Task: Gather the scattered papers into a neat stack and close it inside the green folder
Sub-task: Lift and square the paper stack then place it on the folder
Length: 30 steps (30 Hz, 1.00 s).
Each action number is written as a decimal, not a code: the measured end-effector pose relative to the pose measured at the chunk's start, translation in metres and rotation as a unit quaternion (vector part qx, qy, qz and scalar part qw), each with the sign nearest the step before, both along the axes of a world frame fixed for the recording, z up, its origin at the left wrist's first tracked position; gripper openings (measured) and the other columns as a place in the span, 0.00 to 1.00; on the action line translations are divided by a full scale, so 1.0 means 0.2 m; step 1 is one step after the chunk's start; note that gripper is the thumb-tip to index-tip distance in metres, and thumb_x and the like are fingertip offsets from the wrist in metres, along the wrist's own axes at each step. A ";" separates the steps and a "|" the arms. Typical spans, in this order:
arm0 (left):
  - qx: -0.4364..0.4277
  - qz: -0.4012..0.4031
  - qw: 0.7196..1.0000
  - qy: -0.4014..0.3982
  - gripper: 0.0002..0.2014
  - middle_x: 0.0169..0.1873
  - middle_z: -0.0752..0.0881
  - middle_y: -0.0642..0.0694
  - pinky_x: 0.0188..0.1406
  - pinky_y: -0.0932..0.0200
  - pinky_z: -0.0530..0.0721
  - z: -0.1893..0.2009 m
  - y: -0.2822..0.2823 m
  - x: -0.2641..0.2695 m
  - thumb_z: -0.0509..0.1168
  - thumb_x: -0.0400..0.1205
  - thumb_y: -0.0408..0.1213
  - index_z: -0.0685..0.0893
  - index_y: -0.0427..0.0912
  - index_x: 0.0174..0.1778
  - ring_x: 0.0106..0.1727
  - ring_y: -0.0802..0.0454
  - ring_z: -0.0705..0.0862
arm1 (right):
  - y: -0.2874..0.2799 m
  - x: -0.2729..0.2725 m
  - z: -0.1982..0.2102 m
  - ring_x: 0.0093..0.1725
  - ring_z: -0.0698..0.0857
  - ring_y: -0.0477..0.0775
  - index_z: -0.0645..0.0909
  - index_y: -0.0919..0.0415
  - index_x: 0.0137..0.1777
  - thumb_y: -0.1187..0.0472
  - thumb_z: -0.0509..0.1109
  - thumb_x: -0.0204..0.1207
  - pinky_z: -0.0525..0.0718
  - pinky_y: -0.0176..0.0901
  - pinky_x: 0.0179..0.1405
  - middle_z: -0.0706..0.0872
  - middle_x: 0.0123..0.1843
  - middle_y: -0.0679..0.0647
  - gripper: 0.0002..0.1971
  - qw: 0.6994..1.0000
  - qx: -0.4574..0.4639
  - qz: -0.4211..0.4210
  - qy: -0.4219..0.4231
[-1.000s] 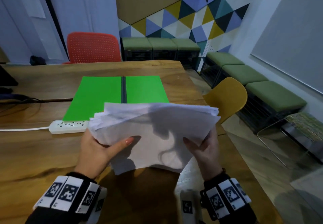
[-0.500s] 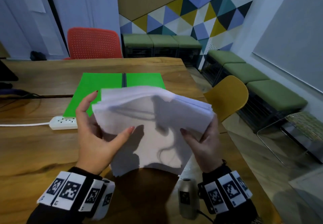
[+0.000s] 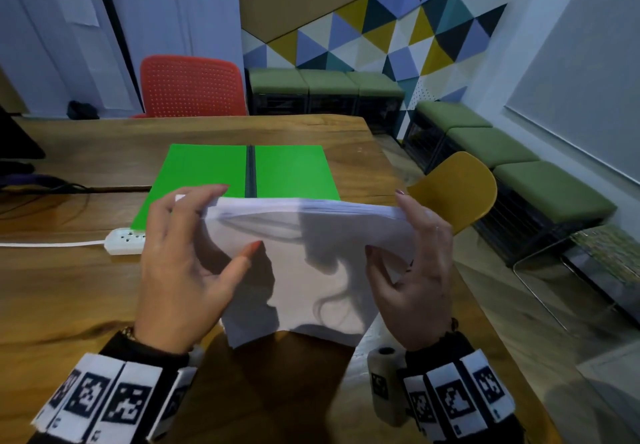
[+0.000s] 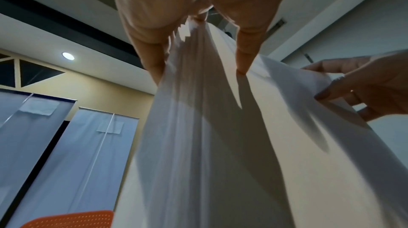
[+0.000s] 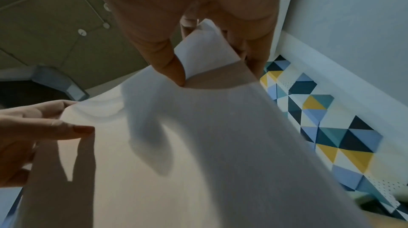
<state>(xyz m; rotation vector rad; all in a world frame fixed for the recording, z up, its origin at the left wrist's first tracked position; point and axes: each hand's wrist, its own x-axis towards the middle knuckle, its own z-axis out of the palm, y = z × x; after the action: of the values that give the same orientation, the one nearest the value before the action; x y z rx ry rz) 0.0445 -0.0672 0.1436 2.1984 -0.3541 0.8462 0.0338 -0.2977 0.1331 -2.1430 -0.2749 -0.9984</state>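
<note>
A thick stack of white papers (image 3: pixel 304 267) stands nearly upright above the wooden table (image 3: pixel 69 298), its top edge roughly even. My left hand (image 3: pixel 194 256) holds its left side, fingers over the top corner and thumb on the near face. My right hand (image 3: pixel 412 260) grips the right side the same way. The left wrist view shows the papers (image 4: pixel 209 127) pinched between my left hand's fingers (image 4: pixel 154 60) and thumb. In the right wrist view the papers (image 5: pixel 198 144) sit between thumb and fingers. The green folder (image 3: pixel 207 177) lies open and flat behind the stack.
A white power strip (image 3: pixel 124 241) with its cord lies left of the folder's near corner. Dark cables (image 3: pixel 41 190) run along the table's left. A yellow chair (image 3: pixel 457 190) stands at the right edge, a red chair (image 3: pixel 190 87) at the far side. Green benches (image 3: pixel 502 152) line the walls.
The stack has tipped from a slanted fan to nearly upright and its sheets have drawn together. My left hand's fingers have come up over the top left corner; both hands rose slightly.
</note>
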 end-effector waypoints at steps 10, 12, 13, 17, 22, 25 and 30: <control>-0.191 -0.086 0.975 0.073 0.33 0.47 0.83 0.55 0.44 0.51 0.88 -0.06 0.03 0.02 0.70 0.66 0.52 0.67 0.61 0.67 0.48 0.46 0.86 | -0.02 0.01 0.00 0.49 0.82 0.50 0.70 0.52 0.65 0.71 0.68 0.69 0.80 0.27 0.47 0.82 0.54 0.54 0.26 0.998 0.057 0.015 -0.011; -0.240 -0.117 0.958 0.107 0.40 0.44 0.88 0.53 0.46 0.55 0.89 -0.08 0.03 0.03 0.77 0.64 0.46 0.65 0.57 0.70 0.48 0.54 0.88 | -0.01 0.00 0.00 0.45 0.84 0.50 0.65 0.48 0.69 0.70 0.70 0.69 0.82 0.28 0.42 0.83 0.50 0.56 0.31 0.993 0.113 0.029 0.011; -0.269 -0.135 0.946 0.124 0.43 0.44 0.89 0.56 0.46 0.60 0.88 -0.09 0.03 0.03 0.80 0.63 0.43 0.64 0.58 0.71 0.49 0.59 0.87 | -0.01 0.00 0.00 0.43 0.85 0.48 0.61 0.45 0.72 0.70 0.72 0.68 0.83 0.29 0.41 0.84 0.47 0.56 0.36 0.984 0.165 0.057 0.030; -0.300 -0.176 0.913 0.213 0.35 0.43 0.89 0.68 0.37 0.75 0.83 -0.14 0.03 0.08 0.79 0.50 0.52 0.77 0.59 0.55 0.47 0.70 0.85 | -0.04 0.03 -0.11 0.47 0.87 0.37 0.66 0.45 0.65 0.61 0.79 0.59 0.84 0.28 0.44 0.87 0.48 0.43 0.36 0.918 0.328 0.170 0.143; -0.329 -0.143 0.915 0.182 0.04 0.30 0.90 0.64 0.30 0.74 0.83 -0.17 -0.05 0.10 0.71 0.70 0.37 0.83 0.46 0.38 0.34 0.68 0.87 | -0.04 0.08 -0.17 0.41 0.85 0.34 0.77 0.51 0.47 0.63 0.70 0.68 0.81 0.26 0.38 0.88 0.41 0.33 0.10 0.940 0.273 0.153 0.135; -0.342 -0.140 0.913 0.175 0.05 0.29 0.90 0.65 0.30 0.75 0.83 -0.20 -0.05 0.09 0.72 0.72 0.33 0.82 0.45 0.39 0.33 0.70 0.86 | -0.05 0.08 -0.19 0.46 0.84 0.35 0.77 0.56 0.53 0.66 0.67 0.70 0.81 0.26 0.42 0.88 0.44 0.38 0.12 0.947 0.261 0.153 0.110; -0.234 -0.161 0.919 0.273 0.10 0.27 0.88 0.71 0.29 0.81 0.78 -0.25 -0.06 0.05 0.67 0.77 0.31 0.79 0.54 0.38 0.34 0.80 0.83 | -0.06 0.09 -0.29 0.45 0.83 0.35 0.76 0.71 0.56 0.62 0.68 0.70 0.80 0.27 0.41 0.83 0.45 0.48 0.17 0.954 0.231 0.117 0.152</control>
<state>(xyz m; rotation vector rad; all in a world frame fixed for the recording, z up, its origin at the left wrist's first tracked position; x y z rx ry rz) 0.0546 -0.0792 0.0933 1.7581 -0.1987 0.0965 0.0510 -0.3101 0.0757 -1.7516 -0.1234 -0.5209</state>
